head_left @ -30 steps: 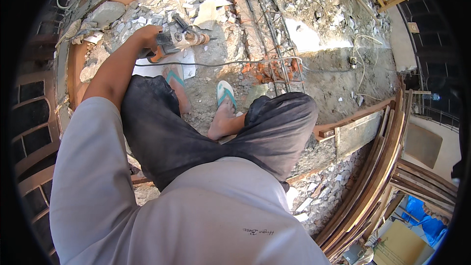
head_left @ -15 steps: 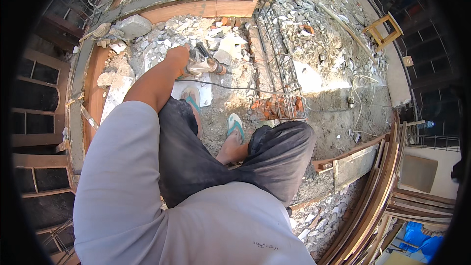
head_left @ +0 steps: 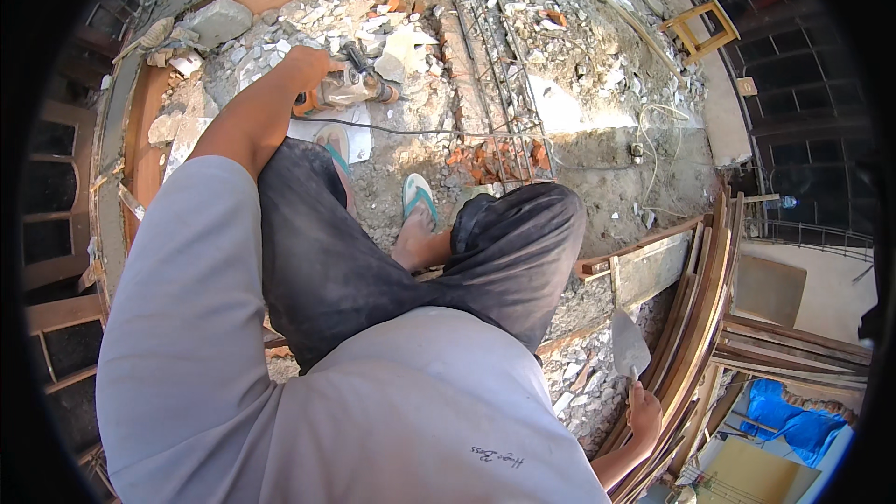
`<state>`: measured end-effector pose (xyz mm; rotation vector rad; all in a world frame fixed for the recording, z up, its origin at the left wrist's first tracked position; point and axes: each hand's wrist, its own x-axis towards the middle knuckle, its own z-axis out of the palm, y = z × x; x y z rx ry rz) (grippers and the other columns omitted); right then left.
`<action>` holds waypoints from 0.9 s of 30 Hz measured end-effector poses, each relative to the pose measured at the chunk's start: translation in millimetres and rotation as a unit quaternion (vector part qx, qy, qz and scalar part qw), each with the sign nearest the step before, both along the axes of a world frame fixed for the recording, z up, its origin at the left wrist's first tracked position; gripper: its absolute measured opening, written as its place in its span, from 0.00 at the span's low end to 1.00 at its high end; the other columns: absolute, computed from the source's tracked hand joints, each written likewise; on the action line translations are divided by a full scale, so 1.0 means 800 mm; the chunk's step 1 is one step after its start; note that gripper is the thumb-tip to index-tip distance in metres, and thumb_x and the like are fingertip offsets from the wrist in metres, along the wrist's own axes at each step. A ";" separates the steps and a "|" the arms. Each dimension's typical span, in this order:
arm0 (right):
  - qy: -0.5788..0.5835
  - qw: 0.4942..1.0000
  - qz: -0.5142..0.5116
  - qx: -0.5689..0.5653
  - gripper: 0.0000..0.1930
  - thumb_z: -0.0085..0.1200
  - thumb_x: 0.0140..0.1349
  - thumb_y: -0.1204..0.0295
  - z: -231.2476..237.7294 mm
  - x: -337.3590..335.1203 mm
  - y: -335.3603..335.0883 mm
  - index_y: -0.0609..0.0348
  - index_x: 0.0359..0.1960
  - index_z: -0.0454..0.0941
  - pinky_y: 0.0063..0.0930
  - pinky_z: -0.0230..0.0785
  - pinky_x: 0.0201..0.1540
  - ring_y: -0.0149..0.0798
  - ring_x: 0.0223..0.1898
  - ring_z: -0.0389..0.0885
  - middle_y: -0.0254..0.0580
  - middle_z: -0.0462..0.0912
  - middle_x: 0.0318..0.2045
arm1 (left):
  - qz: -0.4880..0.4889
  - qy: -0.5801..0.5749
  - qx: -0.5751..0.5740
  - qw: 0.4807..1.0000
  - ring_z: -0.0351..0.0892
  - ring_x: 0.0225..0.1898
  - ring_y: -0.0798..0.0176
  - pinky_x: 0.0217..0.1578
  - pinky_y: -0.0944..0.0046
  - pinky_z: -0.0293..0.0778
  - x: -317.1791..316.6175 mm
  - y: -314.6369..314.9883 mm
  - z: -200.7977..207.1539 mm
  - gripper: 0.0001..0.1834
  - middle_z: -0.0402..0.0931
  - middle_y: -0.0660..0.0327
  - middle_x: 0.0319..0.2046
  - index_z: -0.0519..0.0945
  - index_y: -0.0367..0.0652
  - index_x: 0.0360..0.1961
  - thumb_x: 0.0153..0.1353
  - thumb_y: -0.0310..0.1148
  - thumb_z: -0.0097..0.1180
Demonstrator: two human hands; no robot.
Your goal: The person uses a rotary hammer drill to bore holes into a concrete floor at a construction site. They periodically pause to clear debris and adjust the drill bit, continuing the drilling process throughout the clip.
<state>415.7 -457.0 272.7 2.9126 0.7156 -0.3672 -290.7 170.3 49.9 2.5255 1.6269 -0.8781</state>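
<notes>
The left hand (head_left: pixel 311 70) is closed around the rear end of a power drill (head_left: pixel 353 89), with its fingers mostly hidden behind the back of the hand. The drill's body extends from that hand toward the person's right, its front end pointing away from the fist. It is low over the ground, beyond the left foot, with a white sheet (head_left: pixel 358 146) just on the near side of it and rubble (head_left: pixel 327 14) on the far side. A dark cable (head_left: pixel 411 130) runs from near the drill rightward to a cage of steel bars (head_left: pixel 504 65), where broken red bricks (head_left: pixel 481 166) lie.

The right hand (head_left: pixel 644 411) is out at the person's right side, well apart from the drill, and grips a trowel (head_left: pixel 630 345) by its handle. The grey blade sticks out forward of the fingers, its narrow tip farthest from the hand. Beside the trowel, on its right, long wooden planks (head_left: pixel 695 317) lie stacked. The person's feet, in sandals (head_left: pixel 417 194), stand between the two tools.
</notes>
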 end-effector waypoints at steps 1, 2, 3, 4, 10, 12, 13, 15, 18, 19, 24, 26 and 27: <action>-0.006 0.994 0.076 0.074 0.28 0.60 0.80 0.46 0.001 -0.011 0.027 0.63 0.36 0.86 0.38 0.71 0.26 0.36 0.23 0.81 0.38 0.81 0.21 | -0.003 -0.002 0.008 1.000 0.90 0.61 0.48 0.56 0.49 0.87 -0.002 -0.002 0.000 0.47 0.83 0.55 0.61 0.68 0.81 0.84 0.70 0.25 0.65; -0.010 0.981 0.131 0.143 0.25 0.59 0.82 0.50 -0.002 -0.022 0.055 0.64 0.39 0.83 0.34 0.72 0.25 0.32 0.22 0.80 0.37 0.81 0.23 | -0.002 0.005 0.015 1.000 0.90 0.61 0.49 0.56 0.48 0.87 -0.002 -0.003 -0.001 0.45 0.83 0.55 0.61 0.69 0.81 0.83 0.71 0.26 0.65; 0.042 0.972 0.147 0.179 0.21 0.60 0.82 0.53 -0.013 -0.031 0.088 0.62 0.47 0.83 0.35 0.73 0.26 0.33 0.23 0.81 0.39 0.83 0.25 | -0.008 -0.002 0.023 1.000 0.90 0.60 0.48 0.57 0.49 0.87 -0.003 -0.004 -0.002 0.45 0.83 0.54 0.61 0.69 0.81 0.83 0.71 0.26 0.64; 0.098 0.966 0.126 0.205 0.18 0.60 0.82 0.55 -0.027 -0.041 0.121 0.60 0.54 0.82 0.36 0.75 0.28 0.33 0.24 0.83 0.41 0.84 0.27 | -0.011 -0.001 0.028 1.000 0.90 0.60 0.48 0.57 0.49 0.87 -0.003 -0.007 -0.003 0.45 0.83 0.54 0.61 0.68 0.81 0.83 0.71 0.26 0.64; 0.390 0.884 0.162 0.199 0.22 0.59 0.81 0.66 -0.208 -0.114 0.297 0.62 0.69 0.71 0.31 0.72 0.25 0.29 0.23 0.77 0.37 0.81 0.30 | 0.020 -0.062 0.027 0.998 0.78 0.73 0.44 0.62 0.45 0.85 -0.003 -0.030 -0.017 0.46 0.67 0.48 0.77 0.61 0.64 0.88 0.72 0.24 0.61; 0.465 0.828 0.224 0.221 0.27 0.58 0.80 0.66 -0.295 -0.132 0.343 0.59 0.76 0.71 0.36 0.80 0.36 0.35 0.33 0.85 0.43 0.87 0.40 | 0.050 -0.082 0.027 0.995 0.74 0.76 0.43 0.65 0.44 0.83 0.000 -0.040 -0.024 0.44 0.60 0.47 0.82 0.58 0.62 0.88 0.75 0.30 0.61; 0.481 0.813 0.232 0.231 0.26 0.58 0.79 0.65 -0.345 -0.142 0.365 0.60 0.74 0.74 0.39 0.81 0.42 0.39 0.38 0.87 0.46 0.88 0.43 | 0.073 -0.089 0.026 0.993 0.72 0.78 0.42 0.67 0.44 0.82 0.000 -0.048 -0.027 0.44 0.57 0.46 0.85 0.57 0.61 0.89 0.76 0.33 0.61; 0.498 0.802 0.213 0.251 0.25 0.60 0.77 0.60 -0.445 -0.153 0.414 0.61 0.69 0.79 0.42 0.81 0.52 0.45 0.46 0.89 0.51 0.90 0.48 | 0.094 -0.116 0.013 0.989 0.70 0.78 0.37 0.69 0.39 0.80 0.003 -0.050 -0.030 0.44 0.47 0.43 0.88 0.53 0.56 0.89 0.78 0.38 0.60; 0.326 0.908 0.225 0.136 0.27 0.61 0.74 0.52 -0.574 -0.150 0.494 0.63 0.62 0.83 0.46 0.81 0.56 0.52 0.51 0.92 0.58 0.92 0.49 | 0.100 -0.160 0.023 0.982 0.73 0.75 0.30 0.69 0.41 0.79 0.005 -0.048 -0.030 0.45 0.50 0.34 0.85 0.51 0.50 0.89 0.78 0.35 0.60; 0.245 0.935 0.245 0.078 0.28 0.61 0.73 0.51 -0.607 -0.152 0.526 0.63 0.60 0.84 0.48 0.81 0.55 0.54 0.52 0.92 0.60 0.92 0.49 | 0.108 -0.171 0.021 0.979 0.73 0.74 0.30 0.69 0.41 0.79 0.005 -0.045 -0.029 0.44 0.51 0.34 0.84 0.52 0.50 0.89 0.78 0.35 0.60; 0.121 0.983 0.108 0.081 0.20 0.60 0.71 0.56 -0.668 -0.174 0.613 0.63 0.49 0.89 0.52 0.84 0.51 0.58 0.52 0.93 0.63 0.92 0.48 | 0.141 -0.208 0.018 0.968 0.77 0.70 0.26 0.69 0.41 0.79 -0.001 -0.026 -0.032 0.41 0.55 0.31 0.81 0.57 0.48 0.87 0.79 0.34 0.59; 0.100 0.984 0.085 0.119 0.18 0.60 0.70 0.59 -0.663 -0.172 0.625 0.63 0.44 0.91 0.54 0.85 0.49 0.59 0.52 0.94 0.64 0.93 0.47 | 0.126 -0.225 0.056 0.965 0.82 0.64 0.27 0.65 0.40 0.81 -0.004 -0.022 -0.039 0.36 0.61 0.35 0.78 0.61 0.48 0.85 0.81 0.36 0.57; 0.086 0.971 0.216 0.059 0.17 0.60 0.70 0.60 -0.660 -0.162 0.628 0.63 0.43 0.92 0.53 0.86 0.48 0.59 0.50 0.94 0.65 0.93 0.46 | 0.121 -0.238 0.068 0.961 0.82 0.65 0.27 0.65 0.41 0.81 -0.006 -0.019 -0.043 0.35 0.62 0.35 0.78 0.62 0.48 0.85 0.81 0.35 0.57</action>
